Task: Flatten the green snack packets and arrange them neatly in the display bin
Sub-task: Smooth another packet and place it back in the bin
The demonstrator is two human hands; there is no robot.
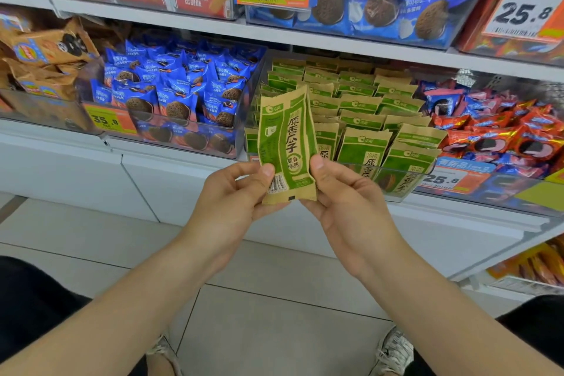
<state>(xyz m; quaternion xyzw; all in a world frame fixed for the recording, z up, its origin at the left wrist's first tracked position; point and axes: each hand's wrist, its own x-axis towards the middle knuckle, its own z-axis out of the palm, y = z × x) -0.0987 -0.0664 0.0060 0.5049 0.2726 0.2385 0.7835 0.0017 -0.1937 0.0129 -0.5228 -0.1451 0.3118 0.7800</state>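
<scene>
green snack packet (pixel 287 143), upright before display bin (pixel 393 169), is pinched at its base by left hand (pixel 232 192) and right hand (pixel 345 195).

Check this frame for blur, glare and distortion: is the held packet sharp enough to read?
Head view: the packet, pinched by the left hand and right hand, is sharp and legible; lighting is even with faint shadows; the shelf edge bows from wide-angle distortion; the orange packs at far left are soft; no strong glare on the bin.
</scene>
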